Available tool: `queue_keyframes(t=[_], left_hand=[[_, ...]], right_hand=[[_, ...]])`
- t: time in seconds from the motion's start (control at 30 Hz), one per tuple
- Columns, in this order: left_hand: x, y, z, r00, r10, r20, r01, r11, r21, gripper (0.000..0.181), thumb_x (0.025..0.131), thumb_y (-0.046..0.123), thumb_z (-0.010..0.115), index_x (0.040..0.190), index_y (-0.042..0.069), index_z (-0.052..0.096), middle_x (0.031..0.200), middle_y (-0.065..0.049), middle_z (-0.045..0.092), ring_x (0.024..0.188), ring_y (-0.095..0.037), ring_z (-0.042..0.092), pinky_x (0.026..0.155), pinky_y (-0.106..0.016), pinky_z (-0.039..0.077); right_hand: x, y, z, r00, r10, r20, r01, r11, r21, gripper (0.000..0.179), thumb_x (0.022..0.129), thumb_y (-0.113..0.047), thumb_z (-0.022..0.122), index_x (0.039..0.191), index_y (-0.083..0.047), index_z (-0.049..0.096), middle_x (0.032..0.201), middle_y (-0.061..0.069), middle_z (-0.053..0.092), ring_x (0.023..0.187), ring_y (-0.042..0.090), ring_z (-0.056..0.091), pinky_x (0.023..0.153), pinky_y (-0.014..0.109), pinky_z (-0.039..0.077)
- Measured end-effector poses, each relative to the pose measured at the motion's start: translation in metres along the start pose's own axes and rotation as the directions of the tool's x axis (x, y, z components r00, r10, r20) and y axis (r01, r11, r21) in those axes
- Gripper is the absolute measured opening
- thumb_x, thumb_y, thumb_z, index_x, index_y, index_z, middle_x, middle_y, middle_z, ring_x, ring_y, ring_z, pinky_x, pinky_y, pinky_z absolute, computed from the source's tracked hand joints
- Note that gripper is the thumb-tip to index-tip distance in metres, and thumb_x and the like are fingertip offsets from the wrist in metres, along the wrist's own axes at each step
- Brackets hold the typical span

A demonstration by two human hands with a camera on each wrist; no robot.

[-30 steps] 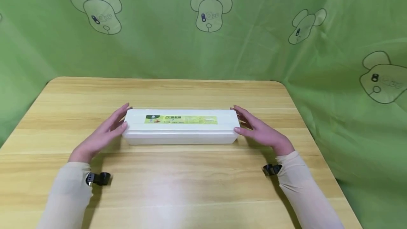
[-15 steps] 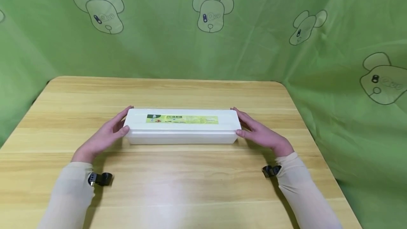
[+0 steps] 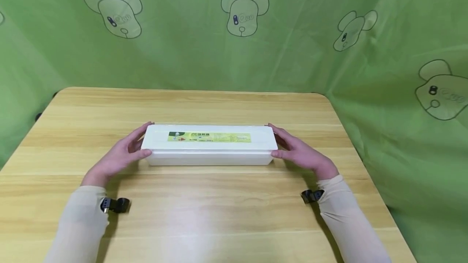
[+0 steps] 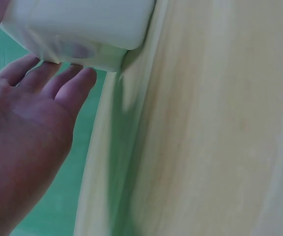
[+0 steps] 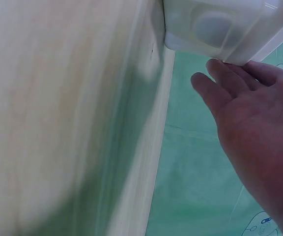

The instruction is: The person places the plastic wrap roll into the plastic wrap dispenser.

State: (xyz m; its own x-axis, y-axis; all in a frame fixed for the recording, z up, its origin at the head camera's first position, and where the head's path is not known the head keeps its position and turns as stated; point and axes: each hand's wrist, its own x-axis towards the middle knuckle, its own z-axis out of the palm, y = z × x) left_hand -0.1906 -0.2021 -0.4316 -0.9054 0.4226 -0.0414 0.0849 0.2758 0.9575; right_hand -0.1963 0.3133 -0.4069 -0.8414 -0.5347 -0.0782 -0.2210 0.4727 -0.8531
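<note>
A long white cling film box (image 3: 208, 157) with a yellow-green label (image 3: 209, 137) on its lid lies crosswise on the wooden table. My left hand (image 3: 117, 159) grips its left end, thumb at the near edge and fingers round the far corner. At the opposite end my right hand (image 3: 301, 153) holds it the same way. In the left wrist view, the fingertips (image 4: 85, 81) meet the end of the box (image 4: 82, 24) along its underside in that picture. The right wrist view has the right fingertips (image 5: 215, 66) at the other end (image 5: 215, 24). The lid sits on the box.
Bare wood of the table (image 3: 204, 210) shows in front of the box and behind it. Green cloth (image 3: 183, 56) printed with mouse-like heads hangs behind the table and along its sides. A black wrist strap (image 3: 115, 205) sits by the left sleeve, another strap (image 3: 312, 196) by the right.
My left hand has come in against the box, its thumb now lower on the near edge. The box has shifted very slightly right. My right hand stays almost where it was.
</note>
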Motion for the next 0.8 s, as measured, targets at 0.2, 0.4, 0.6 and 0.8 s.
queue_keyframes(t=[0.2, 0.4, 0.6, 0.8], left_hand=[[0.0006, 0.0016, 0.0005, 0.999, -0.032, -0.025, 0.031, 0.998, -0.053, 0.086, 0.092, 0.016, 0.071, 0.158, 0.015, 0.016, 0.162, -0.008, 0.016, 0.143, -0.033, 0.025, 0.105, -0.016, 0.033], [-0.0009, -0.0012, 0.0031, 0.999, -0.029, -0.037, 0.025, 0.996, -0.088, 0.088, 0.09, 0.014, 0.073, 0.158, 0.015, 0.017, 0.162, -0.009, 0.014, 0.143, -0.033, 0.024, 0.104, -0.018, 0.034], [-0.0005, -0.0029, 0.0044, 0.999, 0.003, -0.046, -0.009, 0.992, -0.127, 0.087, 0.089, 0.008, 0.072, 0.158, 0.014, 0.019, 0.162, -0.012, 0.012, 0.143, -0.036, 0.022, 0.104, -0.017, 0.035], [-0.0005, -0.0036, 0.0056, 0.999, 0.02, -0.036, -0.025, 0.99, -0.138, 0.089, 0.089, 0.005, 0.072, 0.158, 0.012, 0.016, 0.162, -0.014, 0.01, 0.143, -0.037, 0.02, 0.105, -0.018, 0.033]], right_hand=[[0.0007, 0.0015, 0.0009, 0.999, 0.034, -0.009, -0.034, 0.998, 0.044, 0.084, 0.094, -0.019, 0.068, 0.159, -0.019, 0.014, 0.159, 0.014, 0.022, 0.144, 0.035, 0.023, 0.113, 0.051, 0.026], [0.0005, 0.0018, 0.0024, 0.998, 0.059, -0.016, -0.057, 0.996, 0.069, 0.085, 0.093, -0.017, 0.069, 0.159, -0.021, 0.016, 0.16, 0.013, 0.021, 0.145, 0.036, 0.02, 0.113, 0.052, 0.025], [0.0011, 0.0002, 0.0027, 0.999, 0.049, -0.019, -0.047, 0.996, 0.078, 0.087, 0.091, -0.014, 0.071, 0.159, -0.02, 0.016, 0.159, 0.014, 0.021, 0.144, 0.036, 0.021, 0.113, 0.053, 0.026], [0.0008, 0.0005, 0.0031, 0.999, 0.046, -0.022, -0.044, 0.997, 0.071, 0.088, 0.09, -0.014, 0.072, 0.159, -0.02, 0.016, 0.159, 0.014, 0.022, 0.144, 0.037, 0.021, 0.114, 0.054, 0.024]])
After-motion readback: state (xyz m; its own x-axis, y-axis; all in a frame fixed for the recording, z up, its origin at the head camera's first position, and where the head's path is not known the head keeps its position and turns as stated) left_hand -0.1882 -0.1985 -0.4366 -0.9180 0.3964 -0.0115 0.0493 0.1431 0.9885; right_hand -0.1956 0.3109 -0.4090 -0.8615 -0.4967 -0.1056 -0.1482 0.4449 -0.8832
